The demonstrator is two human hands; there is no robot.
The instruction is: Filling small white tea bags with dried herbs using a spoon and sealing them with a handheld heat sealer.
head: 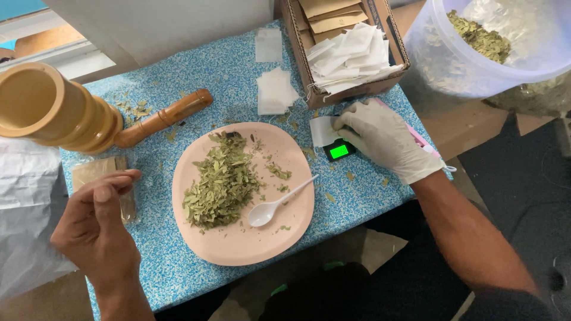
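My right hand (383, 138), in a white glove, rests on a small pocket scale (340, 150) with a lit green display and pinches a white paper sachet (322, 130) lying on it. Bare, my left hand (96, 223) hovers at the table's left with fingers loosely curled and thumb against the fingertips, just above a brown packet (100, 169); I see nothing in it. Between the hands sits a pink plate (244, 241) holding a heap of dried green leaves (221, 184) and a white plastic spoon (275, 204).
A wooden mortar (50, 110) and pestle (163, 117) lie at the back left. Loose white sachets (275, 90) and a cardboard box (348, 50) of sachets and brown envelopes stand behind the plate. A clear tub (476, 56) of dried leaves sits far right.
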